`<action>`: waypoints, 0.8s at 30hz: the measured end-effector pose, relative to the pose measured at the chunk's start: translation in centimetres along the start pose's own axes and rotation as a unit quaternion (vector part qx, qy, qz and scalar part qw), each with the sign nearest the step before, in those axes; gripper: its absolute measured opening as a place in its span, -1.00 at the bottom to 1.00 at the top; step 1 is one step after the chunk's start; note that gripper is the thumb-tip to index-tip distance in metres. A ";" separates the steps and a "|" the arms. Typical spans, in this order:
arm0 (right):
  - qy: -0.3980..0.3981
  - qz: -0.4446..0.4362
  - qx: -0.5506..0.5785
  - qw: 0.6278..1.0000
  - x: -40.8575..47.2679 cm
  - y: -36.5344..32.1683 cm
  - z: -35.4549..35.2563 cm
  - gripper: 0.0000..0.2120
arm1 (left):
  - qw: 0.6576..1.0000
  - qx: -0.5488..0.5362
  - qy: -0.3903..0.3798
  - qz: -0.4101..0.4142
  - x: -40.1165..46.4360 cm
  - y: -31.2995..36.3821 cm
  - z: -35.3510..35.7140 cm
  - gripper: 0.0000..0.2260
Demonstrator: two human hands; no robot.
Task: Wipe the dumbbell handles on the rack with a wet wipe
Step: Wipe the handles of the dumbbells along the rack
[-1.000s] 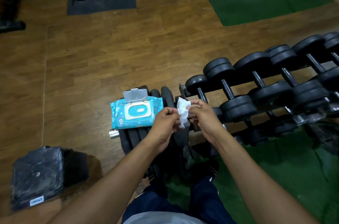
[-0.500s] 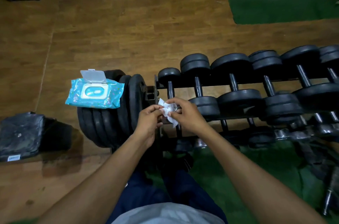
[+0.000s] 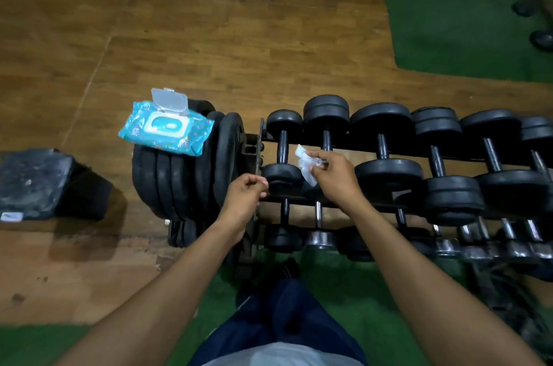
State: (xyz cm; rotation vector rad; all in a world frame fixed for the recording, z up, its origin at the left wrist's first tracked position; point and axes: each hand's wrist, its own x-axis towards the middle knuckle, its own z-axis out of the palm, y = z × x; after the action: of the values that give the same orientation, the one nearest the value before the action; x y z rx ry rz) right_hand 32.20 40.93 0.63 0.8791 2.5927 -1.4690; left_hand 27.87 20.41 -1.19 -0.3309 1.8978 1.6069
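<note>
Wet wipe (image 3: 305,164) now hangs pinched in our right hand (image 3: 335,174) alone, just beside the leftmost dumbbell handle (image 3: 282,146) on the rack (image 3: 398,154); our left hand (image 3: 244,195) has let go, loosely curled, so we judge wiping can start.

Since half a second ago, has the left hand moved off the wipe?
Yes. The left hand let go of the wet wipe and dropped back toward the weight plates; only the right hand holds it.

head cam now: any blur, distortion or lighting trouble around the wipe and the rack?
Head view: dim, warm light; black dumbbells on the rack lose detail in shadow. The white crumpled wet wipe, pinched by the right hand, is bright and slightly soft. Top-right corner smeared by motion blur. Wide-angle bowing bends the wooden floor's seams. Left hand reads clearly.
</note>
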 end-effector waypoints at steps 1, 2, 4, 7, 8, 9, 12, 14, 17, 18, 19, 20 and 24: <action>-0.010 -0.003 -0.019 1.000 0.1 0.0 -0.1 -0.66 | 1.000 0.006 0.006 0.001 0.0 -0.4 0.0 -0.91; -0.020 -0.006 -0.038 0.999 0.2 0.0 -0.2 -0.66 | 1.000 0.012 0.010 0.002 0.0 -0.7 0.0 -0.91; -0.029 -0.012 -0.055 0.998 0.7 -0.2 -0.7 -0.66 | 0.999 0.033 0.016 0.003 0.0 -0.9 0.2 -0.94; -0.035 -0.029 -0.061 0.997 1.9 -0.5 -1.5 -0.68 | 0.998 0.060 0.023 -0.002 0.5 -0.9 0.8 -0.90; -0.043 -0.034 -0.069 0.996 2.6 -0.6 -1.8 -0.68 | 0.997 0.064 0.031 -0.009 1.0 -0.8 1.1 -0.87; -0.052 -0.042 -0.080 0.995 3.4 -0.7 -1.9 -0.68 | 0.996 0.073 0.044 -0.012 1.5 -0.4 1.4 -0.85; -0.080 -0.081 -0.108 0.988 6.4 -1.0 -1.6 -0.69 | 0.989 0.128 0.075 -0.009 3.6 0.6 2.7 -0.75; -0.102 -0.107 -0.128 0.981 8.5 -1.3 -1.3 -0.69 | 0.978 0.186 0.096 -0.004 5.0 1.3 3.9 -0.63; -0.143 -0.150 -0.160 0.965 10.7 -1.1 -1.1 -0.71 | 0.955 0.275 0.096 -0.047 6.7 1.3 6.3 -0.35; -0.155 -0.163 -0.164 0.961 11.3 -0.9 -1.0 -0.71 | 0.947 0.299 0.093 -0.074 7.2 1.1 7.1 -0.25; -0.166 -0.174 -0.164 0.957 11.8 -0.6 -1.0 -0.72 | 0.939 0.316 0.093 -0.099 7.5 0.9 7.8 -0.16; -0.177 -0.181 -0.166 0.953 12.4 -0.3 -1.0 -0.73 | 0.933 0.326 0.094 -0.119 7.7 0.6 8.4 -0.09; -0.245 -0.209 -0.196 0.926 14.6 0.9 -0.8 -0.75 | 0.914 0.372 0.106 -0.124 8.2 -0.7 10.4 -0.03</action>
State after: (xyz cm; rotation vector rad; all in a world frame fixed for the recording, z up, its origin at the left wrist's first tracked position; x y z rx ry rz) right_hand 20.54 48.55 -3.99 -0.0889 2.6052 -0.9814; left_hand 24.95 31.78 -7.30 -0.3976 2.3562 0.6188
